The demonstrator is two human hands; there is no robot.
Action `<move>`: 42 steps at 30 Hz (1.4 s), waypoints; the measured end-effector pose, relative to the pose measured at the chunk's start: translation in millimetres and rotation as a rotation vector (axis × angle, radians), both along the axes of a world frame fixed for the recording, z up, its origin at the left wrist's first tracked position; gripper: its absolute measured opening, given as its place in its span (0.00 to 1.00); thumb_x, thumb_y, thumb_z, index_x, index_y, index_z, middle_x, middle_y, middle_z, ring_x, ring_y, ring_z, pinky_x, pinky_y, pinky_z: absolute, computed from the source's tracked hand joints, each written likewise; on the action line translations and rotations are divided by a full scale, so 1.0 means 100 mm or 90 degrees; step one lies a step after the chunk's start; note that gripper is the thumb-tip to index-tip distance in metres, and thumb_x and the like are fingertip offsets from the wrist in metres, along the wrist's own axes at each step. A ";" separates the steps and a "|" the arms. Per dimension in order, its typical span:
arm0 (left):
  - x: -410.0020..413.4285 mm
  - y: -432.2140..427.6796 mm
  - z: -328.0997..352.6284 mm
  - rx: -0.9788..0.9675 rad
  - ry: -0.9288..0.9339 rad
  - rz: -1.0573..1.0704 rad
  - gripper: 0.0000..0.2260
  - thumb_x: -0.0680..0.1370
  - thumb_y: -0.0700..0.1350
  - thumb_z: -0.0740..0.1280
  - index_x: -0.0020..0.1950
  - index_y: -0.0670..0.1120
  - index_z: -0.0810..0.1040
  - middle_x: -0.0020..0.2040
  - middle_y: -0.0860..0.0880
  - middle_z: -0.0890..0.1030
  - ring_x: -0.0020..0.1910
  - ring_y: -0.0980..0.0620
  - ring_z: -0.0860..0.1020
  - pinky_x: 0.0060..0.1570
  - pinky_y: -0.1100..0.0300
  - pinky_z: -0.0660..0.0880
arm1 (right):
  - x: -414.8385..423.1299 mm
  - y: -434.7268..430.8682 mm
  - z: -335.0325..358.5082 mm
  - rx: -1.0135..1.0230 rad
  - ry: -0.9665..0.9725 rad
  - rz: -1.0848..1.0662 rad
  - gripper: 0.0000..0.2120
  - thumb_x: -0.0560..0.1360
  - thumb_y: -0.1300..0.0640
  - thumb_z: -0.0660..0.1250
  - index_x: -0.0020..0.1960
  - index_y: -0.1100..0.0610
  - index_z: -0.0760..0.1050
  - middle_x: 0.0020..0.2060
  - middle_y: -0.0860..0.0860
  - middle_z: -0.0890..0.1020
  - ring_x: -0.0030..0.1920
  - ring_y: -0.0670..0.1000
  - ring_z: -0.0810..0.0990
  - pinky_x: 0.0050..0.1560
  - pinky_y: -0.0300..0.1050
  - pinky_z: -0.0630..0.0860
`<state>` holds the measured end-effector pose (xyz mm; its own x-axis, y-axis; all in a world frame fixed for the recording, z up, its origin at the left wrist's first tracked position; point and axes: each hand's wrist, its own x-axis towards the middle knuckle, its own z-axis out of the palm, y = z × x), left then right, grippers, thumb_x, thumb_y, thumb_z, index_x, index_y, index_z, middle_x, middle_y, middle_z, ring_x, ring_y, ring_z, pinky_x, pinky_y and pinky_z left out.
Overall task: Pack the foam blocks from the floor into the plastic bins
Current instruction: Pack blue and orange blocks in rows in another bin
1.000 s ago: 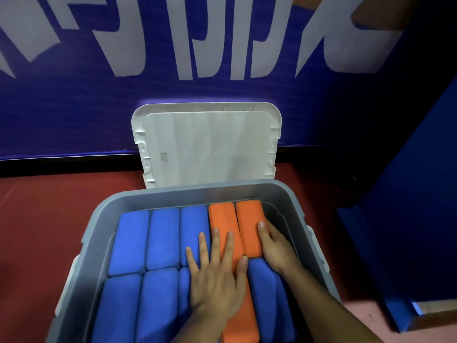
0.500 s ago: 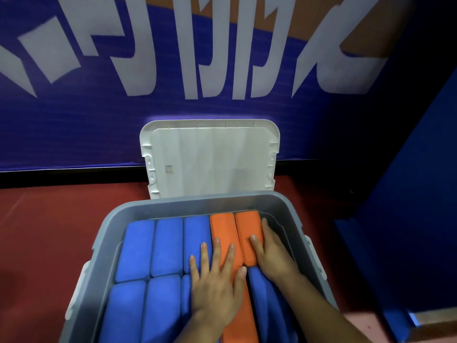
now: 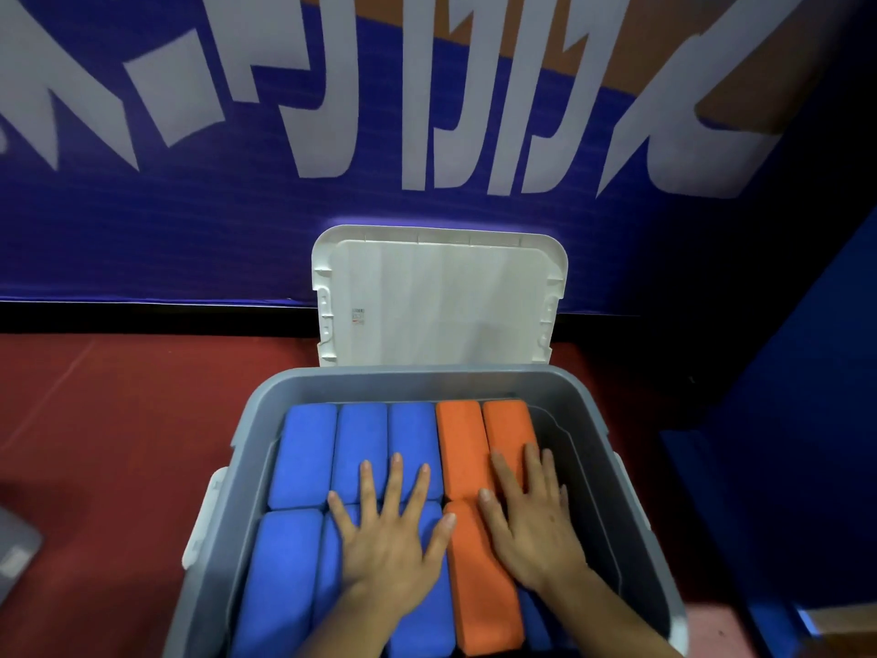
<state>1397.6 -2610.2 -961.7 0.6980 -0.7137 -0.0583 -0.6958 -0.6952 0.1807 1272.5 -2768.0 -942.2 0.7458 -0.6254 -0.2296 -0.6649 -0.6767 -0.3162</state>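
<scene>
A grey plastic bin stands on the red floor, packed with foam blocks lying side by side. Several blue blocks fill its left and middle. Two orange blocks lie at the back right, and a third orange block lies in front of them. My left hand presses flat, fingers spread, on the blue blocks in the middle. My right hand lies flat on the orange blocks, fingers straight. A further blue block at the near right is mostly hidden under my right forearm.
The bin's white lid leans upright against the blue wall just behind the bin. Red floor spreads to the left, with a grey object at the left edge. A dark blue panel closes in on the right.
My left hand has shifted left from the orange block onto the blue blocks. My right hand has spread flat over the orange blocks. The view has tilted up a little.
</scene>
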 end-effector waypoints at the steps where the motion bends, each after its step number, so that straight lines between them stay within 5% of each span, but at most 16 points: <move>1: 0.03 0.03 0.00 0.007 0.000 -0.016 0.33 0.80 0.71 0.46 0.76 0.54 0.71 0.77 0.47 0.70 0.78 0.36 0.60 0.67 0.25 0.59 | -0.06 0.03 0.02 -0.029 0.024 0.053 0.32 0.78 0.26 0.41 0.79 0.31 0.37 0.79 0.49 0.28 0.77 0.55 0.23 0.77 0.66 0.33; 4: 0.15 0.14 -0.02 0.022 -0.014 -0.041 0.34 0.79 0.73 0.48 0.77 0.55 0.69 0.78 0.48 0.67 0.78 0.36 0.62 0.67 0.22 0.56 | -0.13 0.14 0.03 -0.062 0.074 0.099 0.35 0.73 0.20 0.40 0.75 0.26 0.32 0.76 0.45 0.23 0.74 0.54 0.18 0.73 0.68 0.26; 11: 0.20 0.08 -0.02 0.031 -0.004 -0.068 0.36 0.77 0.75 0.50 0.76 0.55 0.70 0.77 0.45 0.68 0.76 0.31 0.63 0.63 0.16 0.50 | -0.04 0.13 -0.03 -0.070 0.076 0.051 0.34 0.76 0.22 0.41 0.78 0.29 0.34 0.80 0.49 0.30 0.76 0.51 0.21 0.79 0.61 0.33; 15: 0.17 0.05 0.09 0.115 -0.011 -0.068 0.38 0.75 0.76 0.35 0.80 0.61 0.35 0.82 0.49 0.35 0.79 0.33 0.34 0.63 0.19 0.36 | -0.03 0.10 -0.03 -0.042 0.053 0.032 0.37 0.75 0.23 0.44 0.80 0.32 0.40 0.82 0.50 0.34 0.77 0.50 0.24 0.80 0.58 0.35; 17: 0.14 0.05 0.13 0.143 0.001 -0.063 0.38 0.74 0.76 0.34 0.79 0.59 0.30 0.80 0.50 0.31 0.77 0.34 0.29 0.64 0.20 0.35 | -0.01 0.07 -0.03 -0.015 0.030 0.024 0.38 0.76 0.25 0.47 0.81 0.35 0.42 0.82 0.50 0.36 0.78 0.49 0.26 0.79 0.58 0.34; 21: 0.09 0.12 0.17 0.161 0.025 -0.061 0.40 0.73 0.77 0.33 0.79 0.59 0.30 0.81 0.51 0.31 0.77 0.34 0.29 0.66 0.22 0.35 | -0.06 0.07 0.03 0.030 0.019 0.043 0.36 0.80 0.30 0.53 0.82 0.37 0.44 0.82 0.51 0.36 0.78 0.49 0.26 0.78 0.58 0.30; 26: -0.03 0.21 0.19 0.158 0.033 -0.065 0.40 0.73 0.78 0.34 0.79 0.59 0.30 0.80 0.51 0.28 0.76 0.35 0.26 0.67 0.23 0.34 | -0.20 0.24 -0.03 -0.073 0.068 0.068 0.33 0.80 0.29 0.42 0.80 0.34 0.35 0.81 0.51 0.32 0.78 0.53 0.25 0.77 0.64 0.30; 36: 0.11 0.09 0.08 0.119 0.019 -0.053 0.44 0.71 0.80 0.33 0.80 0.57 0.32 0.80 0.51 0.29 0.77 0.38 0.27 0.71 0.27 0.33 | -0.07 0.14 -0.08 -0.096 0.059 0.091 0.32 0.80 0.30 0.40 0.80 0.36 0.31 0.80 0.45 0.31 0.78 0.49 0.25 0.77 0.65 0.31; 42: 0.14 0.11 0.02 0.062 0.009 -0.059 0.42 0.72 0.78 0.30 0.81 0.58 0.38 0.82 0.51 0.36 0.79 0.38 0.33 0.74 0.31 0.36 | -0.04 0.18 -0.04 -0.066 0.076 0.056 0.34 0.81 0.30 0.42 0.80 0.37 0.32 0.80 0.54 0.29 0.77 0.54 0.22 0.77 0.64 0.30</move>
